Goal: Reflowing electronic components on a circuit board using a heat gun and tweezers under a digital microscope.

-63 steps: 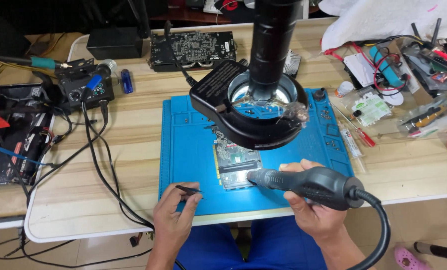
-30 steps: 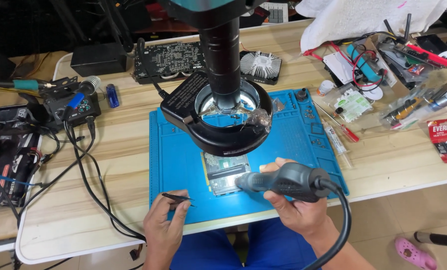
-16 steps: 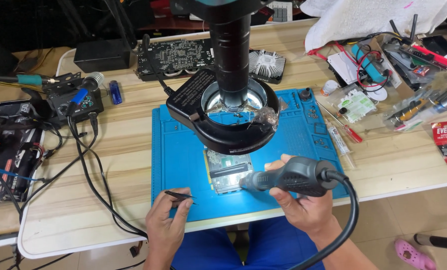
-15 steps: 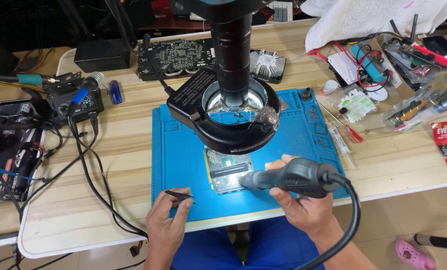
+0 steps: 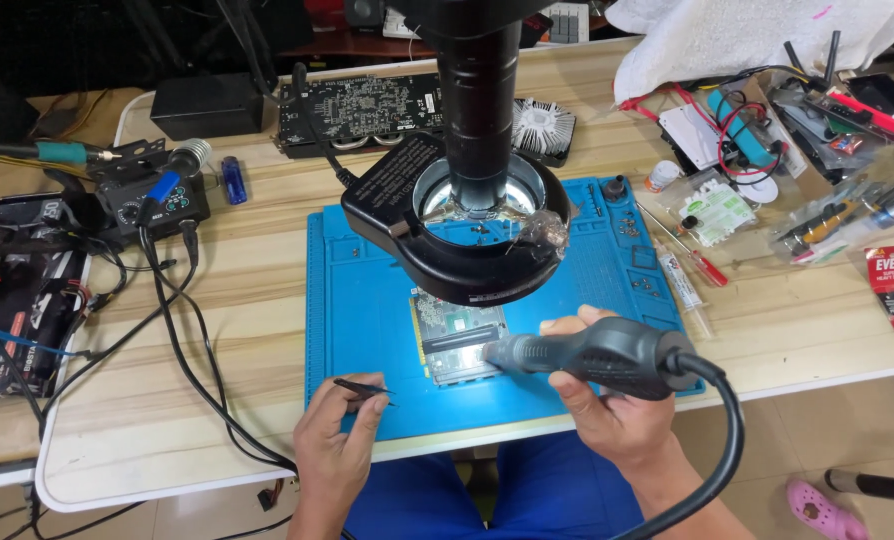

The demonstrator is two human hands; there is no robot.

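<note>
Head view, microscope [image 5: 479, 90] hiding circuit board [image 5: 457, 345] top

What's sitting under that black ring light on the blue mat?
Under the ring light a circuit board lies on the blue mat. Only its near part shows; the light covers the far end. The right hand aims a heat tool at it.
</note>
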